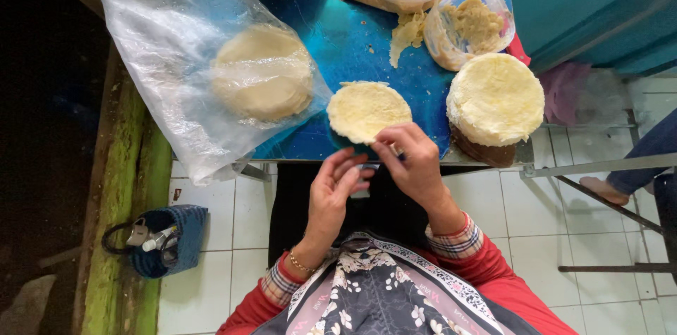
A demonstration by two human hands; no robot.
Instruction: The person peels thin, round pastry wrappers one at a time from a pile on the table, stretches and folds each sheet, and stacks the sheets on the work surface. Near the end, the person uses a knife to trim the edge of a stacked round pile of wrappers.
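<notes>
Your right hand (416, 162) pinches the near rim of a flat dough disc (368, 109) at the front edge of the blue table (338, 39), fingers closed on it, while your left hand (335, 190) hovers just beside, fingers spread and holding nothing. To the right stands a stack of discs (495, 99) on a brown block, with a bowl of filling (469, 25) behind it. To the left, more dough rests under a clear plastic bag (176, 46), and a blue basket (166, 240) sits on the tiled floor.
</notes>
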